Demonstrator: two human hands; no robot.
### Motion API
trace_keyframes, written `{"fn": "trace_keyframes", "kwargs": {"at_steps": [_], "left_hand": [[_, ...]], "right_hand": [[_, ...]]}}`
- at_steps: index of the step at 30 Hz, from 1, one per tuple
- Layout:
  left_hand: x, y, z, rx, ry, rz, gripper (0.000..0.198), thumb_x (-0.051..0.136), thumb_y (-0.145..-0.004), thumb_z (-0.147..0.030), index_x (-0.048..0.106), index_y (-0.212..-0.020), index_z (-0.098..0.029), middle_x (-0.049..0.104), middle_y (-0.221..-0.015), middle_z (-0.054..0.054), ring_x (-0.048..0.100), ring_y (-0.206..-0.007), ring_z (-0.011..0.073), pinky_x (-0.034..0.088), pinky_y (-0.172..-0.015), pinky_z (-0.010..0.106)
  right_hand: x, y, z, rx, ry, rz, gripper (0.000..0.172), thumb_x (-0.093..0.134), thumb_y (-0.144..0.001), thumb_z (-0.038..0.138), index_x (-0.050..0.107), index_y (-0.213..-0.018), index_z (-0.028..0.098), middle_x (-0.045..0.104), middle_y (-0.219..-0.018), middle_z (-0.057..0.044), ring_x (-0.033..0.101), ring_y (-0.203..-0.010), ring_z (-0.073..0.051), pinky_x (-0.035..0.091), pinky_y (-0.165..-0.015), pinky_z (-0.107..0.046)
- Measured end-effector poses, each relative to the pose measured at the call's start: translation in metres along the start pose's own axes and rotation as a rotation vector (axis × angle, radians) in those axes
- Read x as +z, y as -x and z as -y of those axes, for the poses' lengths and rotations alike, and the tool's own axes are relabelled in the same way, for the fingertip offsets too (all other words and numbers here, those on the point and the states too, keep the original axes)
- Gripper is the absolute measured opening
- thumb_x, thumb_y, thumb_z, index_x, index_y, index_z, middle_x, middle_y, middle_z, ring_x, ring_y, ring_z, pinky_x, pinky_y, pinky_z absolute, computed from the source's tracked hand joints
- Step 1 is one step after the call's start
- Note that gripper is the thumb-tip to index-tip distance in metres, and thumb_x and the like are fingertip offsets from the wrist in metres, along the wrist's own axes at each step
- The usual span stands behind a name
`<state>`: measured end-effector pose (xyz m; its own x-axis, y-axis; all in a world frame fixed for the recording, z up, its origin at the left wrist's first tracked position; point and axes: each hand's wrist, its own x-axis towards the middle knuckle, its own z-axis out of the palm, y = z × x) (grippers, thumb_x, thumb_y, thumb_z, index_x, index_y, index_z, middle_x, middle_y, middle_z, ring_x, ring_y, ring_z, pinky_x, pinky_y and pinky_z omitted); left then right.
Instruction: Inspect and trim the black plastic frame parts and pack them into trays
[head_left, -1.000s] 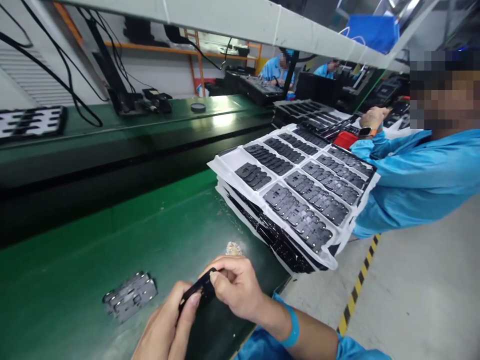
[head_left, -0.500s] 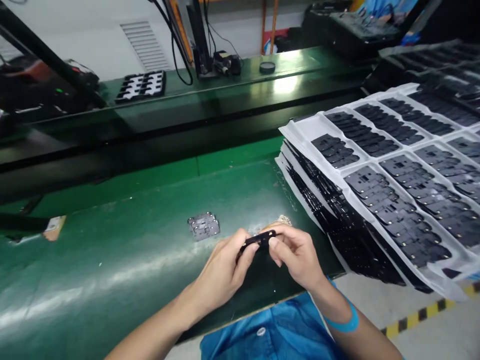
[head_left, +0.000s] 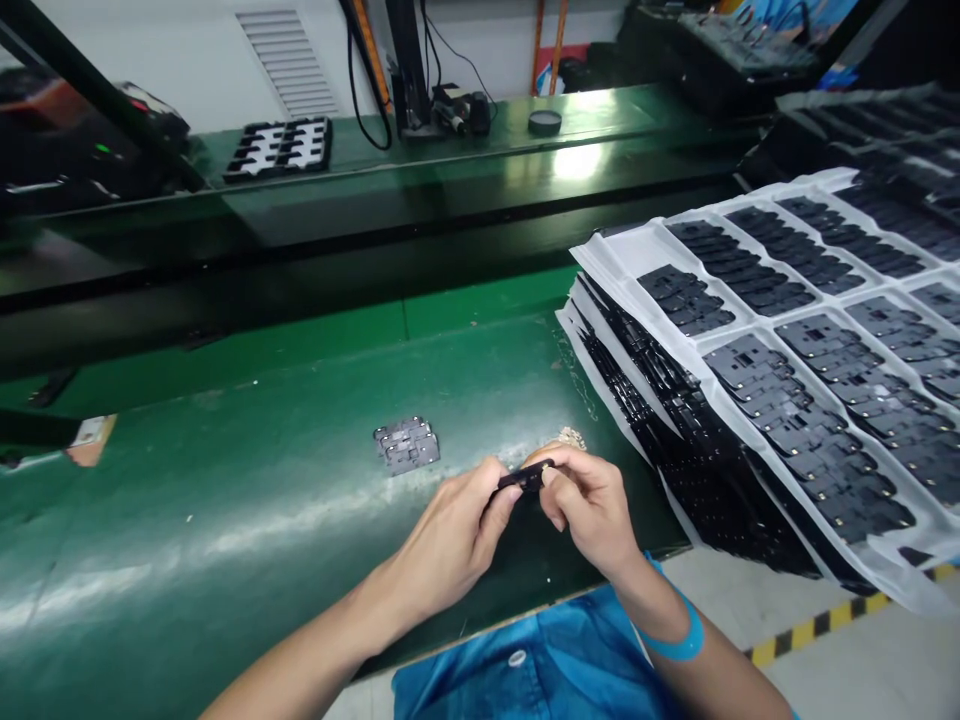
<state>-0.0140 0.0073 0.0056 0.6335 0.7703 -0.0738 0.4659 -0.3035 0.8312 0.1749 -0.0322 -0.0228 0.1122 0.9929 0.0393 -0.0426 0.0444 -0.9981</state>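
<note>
Above the counter (head_left: 247, 500), left of the tray stack (head_left: 701, 470), your left hand (head_left: 457, 510) and right hand (head_left: 594, 505) stay pinched on a dark part (head_left: 529, 477); handling apparently continues.

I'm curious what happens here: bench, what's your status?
Left hand, right hand: both on one black part. Pale pile beyond right hand. Stacked trays to the right.

Black plastic part (head_left: 529, 477), glossy tabletop (head_left: 247, 500)

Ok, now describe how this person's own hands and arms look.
The left hand and right hand are bare, without gloves. The left forearm shows no sleeve. Around the right forearm, near the wrist, sits a flat, bright-blue, loop-shaped band; its material is unclear.
</note>
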Motion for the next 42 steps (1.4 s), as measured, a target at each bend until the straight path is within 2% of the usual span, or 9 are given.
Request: {"fn": "trace_keyframes", "kwargs": {"at_steps": [8, 12, 15, 19, 23, 26, 29, 37, 42], "left_hand": [[-0.001, -0.003, 0.004, -0.002, -0.021, 0.014, 0.025, 0.04, -0.111, -0.031, 0.036, -0.087, -0.024, 0.044, -0.072, -0.006, 0.039, -0.062, 0.0131, 0.029, -0.061, 0.027], [-0.001, -0.002, 0.005, 0.021, -0.037, 0.011, 0.024, 0.04, -0.111, -0.03, 0.038, -0.089, -0.024, 0.044, -0.073, -0.006, 0.038, -0.062, 0.0131, 0.028, -0.061, 0.028], [0.0, -0.002, 0.006, 0.015, -0.024, 0.007, 0.024, 0.04, -0.111, -0.03, 0.038, -0.088, -0.024, 0.044, -0.073, -0.006, 0.038, -0.062, 0.0131, 0.028, -0.061, 0.028], [0.002, -0.007, 0.009, -0.013, -0.003, -0.007, 0.024, 0.042, -0.11, -0.03, 0.038, -0.087, -0.024, 0.043, -0.072, -0.006, 0.039, -0.062, 0.0132, 0.028, -0.061, 0.028], [0.001, -0.011, 0.01, -0.005, 0.071, -0.015, 0.026, 0.047, -0.109, -0.031, 0.041, -0.085, -0.023, 0.043, -0.07, -0.006, 0.04, -0.062, 0.0128, 0.028, -0.063, 0.028], [0.0, -0.007, 0.006, 0.007, 0.183, -0.05, 0.025, 0.046, -0.11, -0.034, 0.049, -0.088, -0.021, 0.048, -0.075, -0.004, 0.045, -0.067, 0.0137, 0.033, -0.066, 0.029], [0.001, 0.001, 0.003, 0.03, 0.297, -0.087, 0.031, 0.037, -0.113, -0.034, 0.052, -0.09, -0.02, 0.052, -0.079, -0.001, 0.049, -0.072, 0.0152, 0.037, -0.071, 0.03], [0.019, 0.012, 0.014, 0.086, 0.42, -0.266, 0.039, 0.033, -0.115, -0.039, 0.047, -0.084, -0.021, 0.044, -0.071, -0.003, 0.041, -0.062, 0.0133, 0.031, -0.065, 0.031], [0.022, 0.011, 0.018, 0.125, 0.429, -0.301, 0.039, 0.033, -0.114, -0.039, 0.045, -0.081, -0.021, 0.042, -0.07, -0.003, 0.041, -0.062, 0.0138, 0.031, -0.063, 0.031]], "right_hand": [[-0.006, 0.0, 0.001, -0.008, -0.009, 0.077, 0.019, 0.061, -0.101, 0.031, 0.074, -0.096, 0.017, 0.057, -0.06, 0.005, 0.05, -0.043, -0.009, 0.041, -0.045, -0.024], [-0.005, -0.001, -0.001, 0.004, -0.003, 0.054, 0.023, 0.059, -0.105, 0.031, 0.073, -0.092, 0.017, 0.058, -0.062, 0.004, 0.049, -0.042, -0.008, 0.038, -0.046, -0.023], [-0.004, 0.0, -0.007, -0.006, 0.007, 0.063, 0.02, 0.057, -0.104, 0.026, 0.072, -0.095, 0.018, 0.057, -0.062, 0.005, 0.048, -0.043, -0.008, 0.037, -0.047, -0.024], [-0.012, 0.0, -0.009, 0.027, 0.008, 0.131, 0.013, 0.059, -0.1, 0.019, 0.072, -0.104, 0.02, 0.058, -0.068, 0.004, 0.052, -0.052, -0.01, 0.04, -0.052, -0.024], [-0.021, -0.002, -0.001, 0.021, 0.106, 0.152, 0.01, 0.064, -0.103, 0.025, 0.073, -0.1, 0.021, 0.061, -0.076, 0.002, 0.057, -0.06, -0.012, 0.045, -0.058, -0.025], [-0.019, -0.001, 0.005, -0.044, 0.174, 0.065, 0.018, 0.062, -0.106, 0.026, 0.072, -0.092, 0.02, 0.058, -0.071, 0.003, 0.055, -0.056, -0.01, 0.044, -0.055, -0.025], [-0.012, 0.005, 0.009, -0.123, 0.201, 0.036, 0.017, 0.062, -0.107, 0.021, 0.073, -0.095, 0.021, 0.059, -0.075, 0.002, 0.056, -0.056, -0.01, 0.044, -0.054, -0.025], [-0.003, 0.018, 0.016, -0.25, 0.253, 0.1, 0.024, 0.062, -0.104, 0.008, 0.079, -0.113, 0.022, 0.061, -0.081, 0.0, 0.057, -0.059, -0.011, 0.044, -0.054, -0.026], [-0.003, 0.022, 0.015, -0.291, 0.273, 0.123, 0.029, 0.063, -0.102, 0.006, 0.079, -0.119, 0.023, 0.064, -0.084, -0.002, 0.06, -0.066, -0.013, 0.047, -0.059, -0.029]]}}
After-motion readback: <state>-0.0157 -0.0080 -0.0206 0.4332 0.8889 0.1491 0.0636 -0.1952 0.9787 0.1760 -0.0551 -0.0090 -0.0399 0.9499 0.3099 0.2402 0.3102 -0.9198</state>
